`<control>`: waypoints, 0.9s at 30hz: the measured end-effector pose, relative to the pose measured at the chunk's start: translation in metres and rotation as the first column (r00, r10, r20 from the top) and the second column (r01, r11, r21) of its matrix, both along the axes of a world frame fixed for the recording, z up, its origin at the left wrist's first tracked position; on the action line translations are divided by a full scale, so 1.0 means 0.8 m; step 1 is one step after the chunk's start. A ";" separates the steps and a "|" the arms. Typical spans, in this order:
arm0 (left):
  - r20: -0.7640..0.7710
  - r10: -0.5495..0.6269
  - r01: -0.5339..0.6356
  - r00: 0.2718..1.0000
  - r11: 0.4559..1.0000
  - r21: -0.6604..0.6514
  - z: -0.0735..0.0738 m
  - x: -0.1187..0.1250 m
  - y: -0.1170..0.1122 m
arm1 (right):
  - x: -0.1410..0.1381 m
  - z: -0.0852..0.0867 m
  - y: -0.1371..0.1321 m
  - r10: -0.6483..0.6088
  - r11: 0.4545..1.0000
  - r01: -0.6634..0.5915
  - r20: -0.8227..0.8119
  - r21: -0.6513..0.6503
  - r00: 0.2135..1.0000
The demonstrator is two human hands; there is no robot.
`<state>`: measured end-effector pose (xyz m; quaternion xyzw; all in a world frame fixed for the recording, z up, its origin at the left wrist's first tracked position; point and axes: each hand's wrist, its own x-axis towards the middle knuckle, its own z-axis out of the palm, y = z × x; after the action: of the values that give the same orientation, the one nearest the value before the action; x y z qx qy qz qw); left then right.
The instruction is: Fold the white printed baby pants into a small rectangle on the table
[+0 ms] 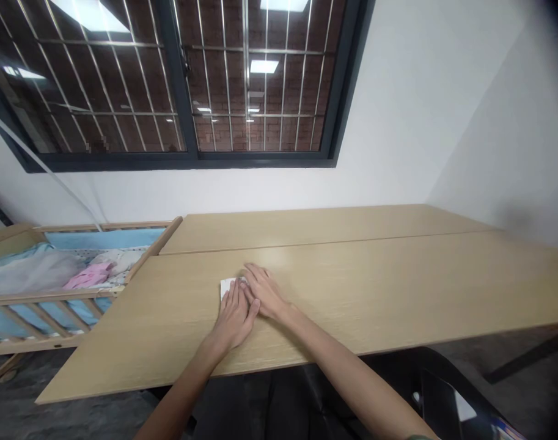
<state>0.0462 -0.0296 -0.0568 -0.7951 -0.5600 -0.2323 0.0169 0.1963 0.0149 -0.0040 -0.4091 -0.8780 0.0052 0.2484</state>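
Observation:
A small white sheet [225, 285], which looks like paper or tissue, lies on the light wooden table [352, 287]. My left hand [235, 315] rests flat over it with fingers stretched forward, covering most of it. Right against it, my right hand [263, 290] reaches in from the other side. Its fingers are stretched and slightly curved over the sheet's right side, touching the left hand. Whatever lies under the fingers is hidden.
A wooden crib [49, 298] with blue lining and a pink cloth [90, 275] stands left of the table. A second board [306, 225] runs along the back by the wall. Below the front edge is a black chair [411, 366]. A barred window [260, 79] is above.

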 end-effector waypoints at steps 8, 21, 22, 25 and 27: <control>-0.119 -0.078 0.076 0.990 0.997 -0.026 -0.015 -0.034 -0.020 | 0.049 -0.028 0.000 0.146 0.934 -0.107 0.093 -0.340 0.985; -0.141 -0.078 0.040 0.987 0.966 -0.256 0.039 -0.062 0.011 | 0.068 -0.002 -0.006 0.192 0.968 -0.182 0.043 -0.174 0.980; -0.140 -0.079 0.042 0.987 0.966 -0.254 0.041 -0.064 0.013 | 0.066 -0.006 -0.004 0.218 0.955 -0.207 0.031 -0.213 0.975; -0.128 -0.075 0.043 0.989 0.971 -0.236 0.042 -0.066 0.015 | 0.063 -0.020 0.007 0.244 0.927 -0.251 -0.060 -0.280 0.968; -0.114 -0.056 0.032 0.992 0.978 -0.205 0.048 -0.065 0.016 | 0.061 -0.021 0.015 0.207 0.931 -0.235 -0.125 -0.281 0.970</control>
<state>-0.0060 -0.0169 -0.0181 -0.8173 -0.5610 -0.1263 -0.0360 0.2450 0.0266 -0.0211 -0.3395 -0.8953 0.1827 0.2233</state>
